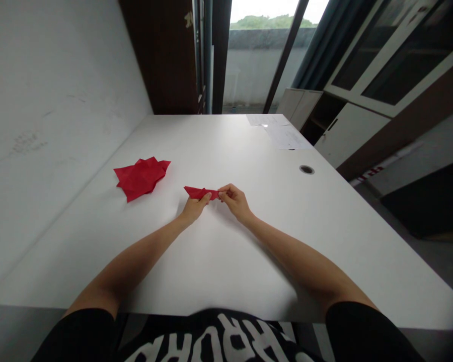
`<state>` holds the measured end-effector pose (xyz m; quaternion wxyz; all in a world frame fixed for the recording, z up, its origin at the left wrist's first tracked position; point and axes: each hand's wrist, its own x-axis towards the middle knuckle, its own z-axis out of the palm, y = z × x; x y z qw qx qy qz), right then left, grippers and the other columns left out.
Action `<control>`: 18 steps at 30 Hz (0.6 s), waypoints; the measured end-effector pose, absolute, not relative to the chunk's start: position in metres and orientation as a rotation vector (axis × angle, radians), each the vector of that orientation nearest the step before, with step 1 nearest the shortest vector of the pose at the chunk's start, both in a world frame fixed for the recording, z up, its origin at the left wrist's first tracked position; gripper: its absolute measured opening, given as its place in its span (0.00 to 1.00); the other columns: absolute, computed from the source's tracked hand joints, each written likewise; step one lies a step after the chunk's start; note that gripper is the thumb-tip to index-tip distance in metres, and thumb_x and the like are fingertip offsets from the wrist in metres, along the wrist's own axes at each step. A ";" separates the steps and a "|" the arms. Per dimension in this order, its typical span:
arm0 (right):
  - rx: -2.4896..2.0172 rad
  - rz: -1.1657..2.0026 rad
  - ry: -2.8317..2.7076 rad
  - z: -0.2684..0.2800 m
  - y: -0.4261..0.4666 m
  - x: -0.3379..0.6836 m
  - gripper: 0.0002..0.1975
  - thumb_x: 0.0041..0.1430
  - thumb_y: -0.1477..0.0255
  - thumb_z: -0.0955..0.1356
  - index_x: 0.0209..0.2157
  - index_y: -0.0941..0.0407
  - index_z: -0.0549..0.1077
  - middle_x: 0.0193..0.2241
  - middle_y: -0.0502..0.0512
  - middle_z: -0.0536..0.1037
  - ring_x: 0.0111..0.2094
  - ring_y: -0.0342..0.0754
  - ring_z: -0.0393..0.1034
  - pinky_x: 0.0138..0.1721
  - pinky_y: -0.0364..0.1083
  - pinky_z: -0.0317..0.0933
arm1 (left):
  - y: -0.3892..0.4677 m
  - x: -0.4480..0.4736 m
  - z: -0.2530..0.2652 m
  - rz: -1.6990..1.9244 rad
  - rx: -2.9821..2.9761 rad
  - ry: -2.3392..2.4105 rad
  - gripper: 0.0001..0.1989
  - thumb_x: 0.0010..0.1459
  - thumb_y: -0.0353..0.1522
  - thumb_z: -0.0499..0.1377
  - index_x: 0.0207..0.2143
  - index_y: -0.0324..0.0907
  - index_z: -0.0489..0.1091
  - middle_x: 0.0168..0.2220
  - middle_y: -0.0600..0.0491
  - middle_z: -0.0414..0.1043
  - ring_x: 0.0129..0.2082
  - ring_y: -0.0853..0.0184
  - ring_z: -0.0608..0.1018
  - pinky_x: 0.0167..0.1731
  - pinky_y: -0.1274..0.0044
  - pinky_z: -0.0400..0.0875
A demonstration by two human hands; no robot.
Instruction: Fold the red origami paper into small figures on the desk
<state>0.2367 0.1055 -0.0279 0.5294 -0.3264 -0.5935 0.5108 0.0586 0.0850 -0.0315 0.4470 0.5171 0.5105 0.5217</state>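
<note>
Held just above the white table is a red folded piece (196, 192), thin and pointed at its left end; it looks like paper or cloth. My left hand (195, 207) grips it from below, with the thumb pressed along its near side. At its right end my right hand (234, 200) pinches the tip between thumb and fingers. The fingers behind the piece are partly hidden. To the left lies a red creased stack of sheets (140, 178), its corners pointing several ways; neither hand touches it.
The white table (219, 266) runs up to a wall (60, 100) on the left. White papers (285, 134) lie at its far right corner, near a round cable hole (307, 170). Beyond are a glass door (256, 65) and white cabinets (351, 133).
</note>
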 end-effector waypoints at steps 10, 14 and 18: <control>-0.791 1.242 -1.415 -0.027 0.104 0.237 0.16 0.58 0.56 0.73 0.37 0.54 0.73 0.27 0.50 0.77 0.30 0.45 0.70 0.35 0.47 0.64 | 0.083 0.059 -0.031 1.131 1.316 1.199 0.27 0.55 0.55 0.61 0.21 0.41 0.68 0.17 0.57 0.60 0.19 0.73 0.62 0.23 0.76 0.56; -0.826 1.220 -1.433 -0.024 0.105 0.236 0.16 0.56 0.56 0.73 0.36 0.54 0.74 0.25 0.48 0.74 0.28 0.44 0.67 0.34 0.47 0.63 | 0.083 0.060 -0.031 1.155 1.321 1.204 0.26 0.55 0.54 0.62 0.22 0.41 0.68 0.17 0.58 0.60 0.19 0.72 0.62 0.23 0.76 0.56; -0.824 1.223 -1.438 -0.024 0.105 0.236 0.15 0.56 0.57 0.74 0.36 0.54 0.74 0.24 0.46 0.71 0.27 0.44 0.65 0.34 0.46 0.61 | 0.085 0.058 -0.035 1.171 1.336 1.232 0.24 0.57 0.52 0.62 0.22 0.41 0.68 0.17 0.58 0.61 0.19 0.72 0.63 0.23 0.76 0.56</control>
